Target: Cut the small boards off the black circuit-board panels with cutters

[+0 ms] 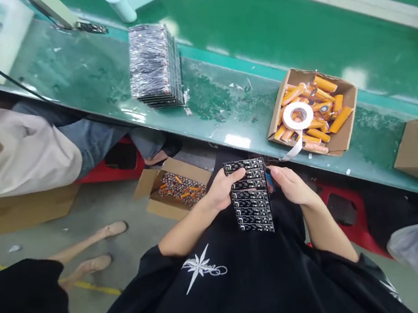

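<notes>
In front of my black shirt, my left hand (223, 188) grips a black circuit board panel (252, 207) with rows of small components, its thumb lying across the top rows. At the panel's upper right corner, my right hand (289, 183) is closed, thumb against fingers. A bit of blue shows beside those fingers, but what they hold is too small and hidden to name. Just beyond my right hand, a roll of white tape (298, 115) rests on orange-wrapped cylinders (319, 134) inside a cardboard box (352, 130). A strip of the tape hangs over the box's near side.
A tall stack of panels (152, 64) stands on the green bench (218, 109), with light-blue rolls (121, 3) behind. Below the bench, an open carton (165, 208) holds small parts. Another box (412, 148) sits at right. People sit on both sides; another person's legs (88, 265) show at left.
</notes>
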`<control>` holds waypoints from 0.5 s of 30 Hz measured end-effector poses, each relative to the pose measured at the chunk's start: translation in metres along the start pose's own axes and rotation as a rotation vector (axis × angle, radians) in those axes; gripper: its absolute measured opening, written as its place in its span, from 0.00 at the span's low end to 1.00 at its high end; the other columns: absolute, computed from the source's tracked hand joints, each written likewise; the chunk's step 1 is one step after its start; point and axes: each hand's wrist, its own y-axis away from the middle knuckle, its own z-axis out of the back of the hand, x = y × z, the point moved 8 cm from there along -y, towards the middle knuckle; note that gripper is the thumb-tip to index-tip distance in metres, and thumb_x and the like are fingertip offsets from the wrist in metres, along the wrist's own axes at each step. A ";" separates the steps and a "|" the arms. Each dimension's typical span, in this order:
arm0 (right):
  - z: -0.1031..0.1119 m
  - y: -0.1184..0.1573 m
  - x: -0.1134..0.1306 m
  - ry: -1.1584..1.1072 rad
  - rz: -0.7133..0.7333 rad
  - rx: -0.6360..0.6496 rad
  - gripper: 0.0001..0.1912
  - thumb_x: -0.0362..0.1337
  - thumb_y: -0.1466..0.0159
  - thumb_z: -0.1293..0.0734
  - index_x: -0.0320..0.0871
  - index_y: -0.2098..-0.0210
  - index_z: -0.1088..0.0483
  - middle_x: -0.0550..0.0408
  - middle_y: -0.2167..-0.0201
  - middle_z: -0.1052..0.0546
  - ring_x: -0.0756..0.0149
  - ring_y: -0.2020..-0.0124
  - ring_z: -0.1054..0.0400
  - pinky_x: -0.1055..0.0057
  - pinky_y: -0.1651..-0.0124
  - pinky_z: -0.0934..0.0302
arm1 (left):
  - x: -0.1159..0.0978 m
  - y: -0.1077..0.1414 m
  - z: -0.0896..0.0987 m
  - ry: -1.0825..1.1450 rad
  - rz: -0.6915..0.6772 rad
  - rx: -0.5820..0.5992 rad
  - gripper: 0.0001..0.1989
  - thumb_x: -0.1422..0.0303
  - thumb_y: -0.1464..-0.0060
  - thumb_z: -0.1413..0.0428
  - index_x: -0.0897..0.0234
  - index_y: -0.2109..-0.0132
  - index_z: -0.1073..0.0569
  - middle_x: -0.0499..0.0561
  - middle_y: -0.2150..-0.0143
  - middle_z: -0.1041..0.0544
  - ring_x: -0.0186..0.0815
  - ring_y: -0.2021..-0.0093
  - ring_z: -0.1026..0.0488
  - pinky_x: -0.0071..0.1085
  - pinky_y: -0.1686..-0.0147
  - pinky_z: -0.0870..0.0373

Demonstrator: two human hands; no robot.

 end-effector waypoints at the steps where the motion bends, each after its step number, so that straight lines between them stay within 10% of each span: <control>1: 0.001 0.001 -0.005 -0.027 -0.013 0.008 0.36 0.67 0.22 0.45 0.45 0.70 0.30 0.56 0.73 0.27 0.64 0.71 0.34 0.65 0.62 0.36 | 0.002 -0.001 0.000 0.000 0.002 -0.011 0.32 0.50 0.61 0.20 0.71 0.59 0.19 0.60 0.62 0.14 0.49 0.62 0.14 0.41 0.63 0.14; 6: 0.004 0.010 -0.018 -0.066 -0.035 0.020 0.35 0.67 0.22 0.44 0.45 0.67 0.27 0.54 0.71 0.24 0.62 0.69 0.30 0.64 0.61 0.33 | 0.009 0.000 -0.003 -0.045 0.001 -0.026 0.32 0.50 0.61 0.20 0.71 0.58 0.18 0.61 0.61 0.14 0.50 0.62 0.14 0.43 0.62 0.14; 11: 0.010 0.021 -0.014 0.146 -0.029 -0.095 0.29 0.60 0.20 0.44 0.46 0.46 0.22 0.47 0.49 0.17 0.52 0.46 0.24 0.56 0.36 0.33 | 0.003 0.001 0.002 -0.065 -0.107 -0.139 0.30 0.52 0.60 0.20 0.69 0.59 0.18 0.56 0.63 0.14 0.45 0.64 0.15 0.42 0.59 0.14; 15: 0.004 0.030 -0.016 0.247 -0.072 -0.065 0.31 0.60 0.19 0.47 0.46 0.46 0.22 0.46 0.52 0.17 0.52 0.52 0.23 0.56 0.44 0.31 | 0.001 0.001 0.005 -0.080 -0.142 -0.207 0.31 0.51 0.62 0.19 0.69 0.59 0.18 0.56 0.63 0.14 0.46 0.64 0.15 0.42 0.59 0.14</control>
